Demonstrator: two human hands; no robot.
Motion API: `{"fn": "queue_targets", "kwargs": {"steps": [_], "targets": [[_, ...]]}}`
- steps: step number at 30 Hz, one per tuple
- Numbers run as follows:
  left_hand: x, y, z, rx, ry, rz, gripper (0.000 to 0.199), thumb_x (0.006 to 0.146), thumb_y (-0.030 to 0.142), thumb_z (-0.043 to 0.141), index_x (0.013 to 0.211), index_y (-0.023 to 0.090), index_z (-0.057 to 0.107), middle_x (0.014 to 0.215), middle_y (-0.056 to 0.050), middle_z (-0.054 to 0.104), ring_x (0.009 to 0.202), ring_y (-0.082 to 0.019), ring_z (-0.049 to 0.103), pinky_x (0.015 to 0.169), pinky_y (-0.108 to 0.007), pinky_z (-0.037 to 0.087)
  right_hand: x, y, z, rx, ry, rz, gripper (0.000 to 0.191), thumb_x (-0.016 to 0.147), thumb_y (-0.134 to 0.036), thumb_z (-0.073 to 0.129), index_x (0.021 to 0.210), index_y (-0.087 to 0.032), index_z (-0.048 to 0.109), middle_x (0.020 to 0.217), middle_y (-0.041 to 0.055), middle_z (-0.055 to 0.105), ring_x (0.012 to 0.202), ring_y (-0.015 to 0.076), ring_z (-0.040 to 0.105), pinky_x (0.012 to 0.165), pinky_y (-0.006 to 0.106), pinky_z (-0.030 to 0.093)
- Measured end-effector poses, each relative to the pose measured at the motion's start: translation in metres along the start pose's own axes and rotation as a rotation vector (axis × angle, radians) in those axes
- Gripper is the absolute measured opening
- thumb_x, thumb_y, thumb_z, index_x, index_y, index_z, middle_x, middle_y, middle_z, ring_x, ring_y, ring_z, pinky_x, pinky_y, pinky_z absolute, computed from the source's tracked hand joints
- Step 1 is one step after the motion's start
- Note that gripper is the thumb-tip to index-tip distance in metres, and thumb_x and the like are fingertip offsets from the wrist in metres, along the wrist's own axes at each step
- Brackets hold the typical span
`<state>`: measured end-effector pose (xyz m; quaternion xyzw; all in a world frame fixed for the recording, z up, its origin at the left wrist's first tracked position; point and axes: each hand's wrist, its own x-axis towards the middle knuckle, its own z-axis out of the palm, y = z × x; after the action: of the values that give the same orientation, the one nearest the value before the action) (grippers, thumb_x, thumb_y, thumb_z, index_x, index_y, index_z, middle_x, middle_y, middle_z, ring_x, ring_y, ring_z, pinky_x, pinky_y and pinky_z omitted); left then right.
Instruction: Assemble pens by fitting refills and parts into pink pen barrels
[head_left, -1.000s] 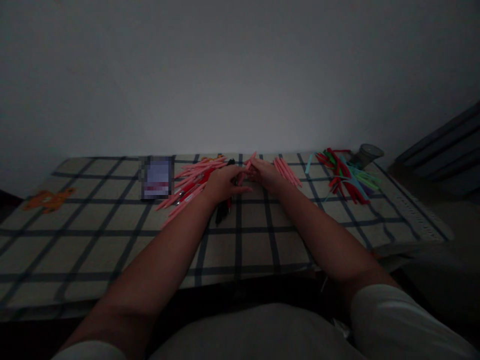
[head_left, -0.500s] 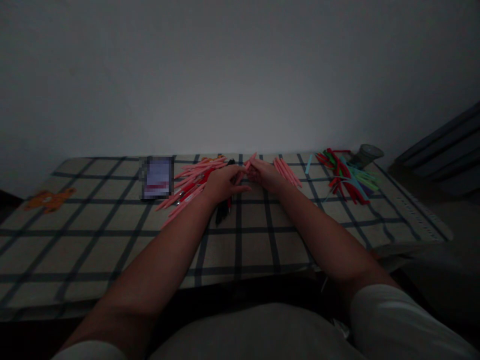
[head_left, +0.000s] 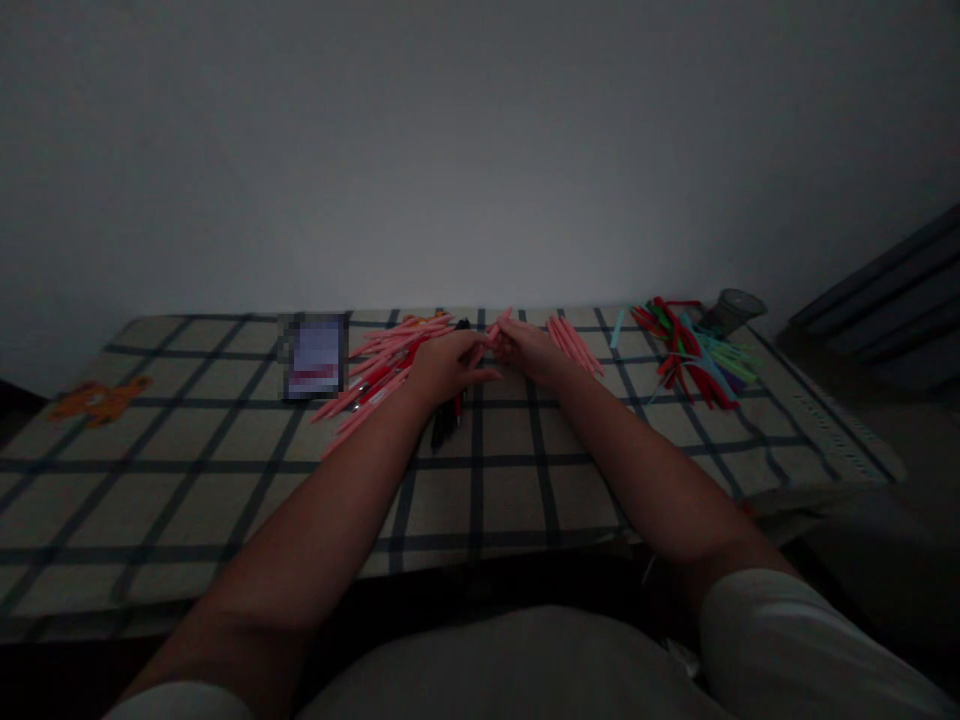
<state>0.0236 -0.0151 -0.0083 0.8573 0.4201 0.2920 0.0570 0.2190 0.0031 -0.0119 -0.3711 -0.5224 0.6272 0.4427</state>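
Note:
In the dim head view, both my hands meet over the middle of the table around slim pink pencils. My right hand (head_left: 525,348) is closed on a pink pencil (head_left: 502,320), whose upper end sticks out past the fingers. My left hand (head_left: 448,362) has its fingertips at the lower part of that pencil, with the thumb held out. Under and beside my left hand lies a pile of pink pencils (head_left: 379,348) mixed with red pens (head_left: 379,383). Black pens (head_left: 444,425) show below my left wrist. Right of my right hand lies a separate row of pink pencils (head_left: 574,345).
A checked cloth (head_left: 510,500) covers the table. At left are a blurred-out flat item (head_left: 315,357) and an orange bear-shaped figure (head_left: 101,400). Coloured strips (head_left: 697,360) lie at right by a tilted clear cup (head_left: 731,312). A wall stands behind.
Both hands stay in nearly the same place. The pencil's upper end has shifted very slightly in my right fingers.

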Motion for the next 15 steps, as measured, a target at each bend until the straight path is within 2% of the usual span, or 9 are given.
{"fn": "queue_targets", "kwargs": {"steps": [5, 10, 15], "targets": [[0.0001, -0.0029, 0.0029, -0.007, 0.030, 0.023, 0.047, 0.077, 0.050, 0.087, 0.115, 0.026, 0.074, 0.088, 0.000, 0.072, 0.077, -0.018, 0.061, 0.066, -0.027, 0.036, -0.0008, 0.0000, 0.0003, 0.023, -0.007, 0.018, 0.038, 0.097, -0.053, 0.062, 0.076, -0.022, 0.064, 0.075, 0.0010, 0.060, 0.064, 0.0126, 0.051, 0.061, 0.025, 0.041], [-0.0004, -0.0041, 0.0036, -0.020, 0.027, 0.028, 0.047, 0.077, 0.049, 0.087, 0.116, 0.026, 0.073, 0.092, -0.001, 0.073, 0.079, -0.018, 0.062, 0.068, -0.027, 0.038, -0.0002, 0.0006, 0.0002, 0.045, -0.013, 0.021, 0.038, 0.100, -0.048, 0.058, 0.076, -0.021, 0.065, 0.072, 0.0011, 0.060, 0.063, 0.0126, 0.050, 0.060, 0.025, 0.039], [-0.0006, -0.0024, 0.0018, -0.030, -0.005, 0.013, 0.046, 0.079, 0.047, 0.086, 0.118, 0.026, 0.073, 0.094, -0.002, 0.073, 0.082, -0.019, 0.062, 0.070, -0.028, 0.039, -0.0014, -0.0016, 0.0021, 0.007, -0.010, 0.004, 0.041, 0.097, -0.056, 0.060, 0.075, -0.021, 0.064, 0.071, 0.0004, 0.059, 0.063, 0.0129, 0.050, 0.059, 0.025, 0.039]]}}
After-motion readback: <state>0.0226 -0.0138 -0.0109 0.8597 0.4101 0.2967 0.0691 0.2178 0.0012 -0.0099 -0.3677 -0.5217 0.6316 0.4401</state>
